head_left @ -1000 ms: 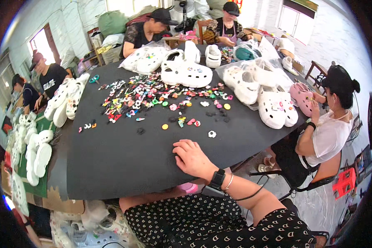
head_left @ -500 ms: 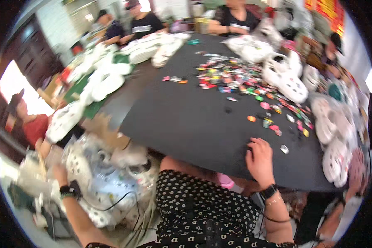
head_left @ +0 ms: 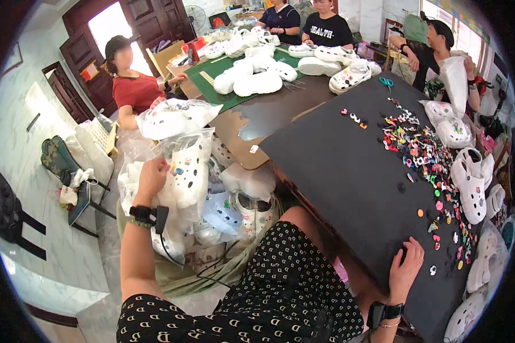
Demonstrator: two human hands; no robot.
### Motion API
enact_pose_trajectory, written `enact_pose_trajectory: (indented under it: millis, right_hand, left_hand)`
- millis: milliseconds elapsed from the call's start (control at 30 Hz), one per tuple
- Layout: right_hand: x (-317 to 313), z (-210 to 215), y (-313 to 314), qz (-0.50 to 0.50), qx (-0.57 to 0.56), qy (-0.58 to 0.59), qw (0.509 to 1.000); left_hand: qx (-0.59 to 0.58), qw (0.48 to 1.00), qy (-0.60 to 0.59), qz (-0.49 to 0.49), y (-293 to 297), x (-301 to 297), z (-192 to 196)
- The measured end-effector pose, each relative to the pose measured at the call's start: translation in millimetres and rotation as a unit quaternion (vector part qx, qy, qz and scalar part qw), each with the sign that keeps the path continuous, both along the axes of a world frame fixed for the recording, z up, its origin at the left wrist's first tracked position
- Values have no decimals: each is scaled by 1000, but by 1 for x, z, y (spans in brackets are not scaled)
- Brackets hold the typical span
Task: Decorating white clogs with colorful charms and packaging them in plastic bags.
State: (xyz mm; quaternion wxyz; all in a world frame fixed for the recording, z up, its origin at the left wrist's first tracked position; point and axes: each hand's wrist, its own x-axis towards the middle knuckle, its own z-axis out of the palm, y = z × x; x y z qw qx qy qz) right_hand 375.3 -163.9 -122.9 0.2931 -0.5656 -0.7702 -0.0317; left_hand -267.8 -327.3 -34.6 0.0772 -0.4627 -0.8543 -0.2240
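Note:
At the left, my left hand is raised over a heap of bagged shoes, its fingers curled together at the edge of a clear plastic bag of white clogs. The clog in that bag stands nearly upright, with coloured charms on it. My right hand lies on the black tabletop near its front edge, fingers apart and holding nothing. Several small coloured shoe charms lie just beyond and to the right of it. A larger pile of charms spreads farther back.
White clogs and bagged pairs line the table's right side. Teal scissors lie at the far edge. A person in red at the left holds another bag of clogs. More white clogs cover a green mat; co-workers stand behind.
The view has swung left, bringing the doorway and the clog heap further in. My left hand stays beside the bagged clogs; my right hand still rests on the tabletop.

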Motion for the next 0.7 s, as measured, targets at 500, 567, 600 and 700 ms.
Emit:
enact_pose_trajectory:
  millis: [500, 567, 600, 700]
  right_hand:
    - [1, -1, 3, 9, -6, -9, 1000]
    - [2, 0, 1, 9, -11, -9, 1000]
    - [0, 0, 2, 0, -19, -12, 1000]
    - [0, -4, 5, 10, -12, -14, 1000]
  left_hand:
    - [-138, 951, -206, -187, -61, 102, 1]
    - [-139, 955, -196, -176, -50, 118, -16]
    - [-139, 955, -197, -174, -47, 119, -23]
    - [-183, 907, -201, -322, -50, 129, -40]
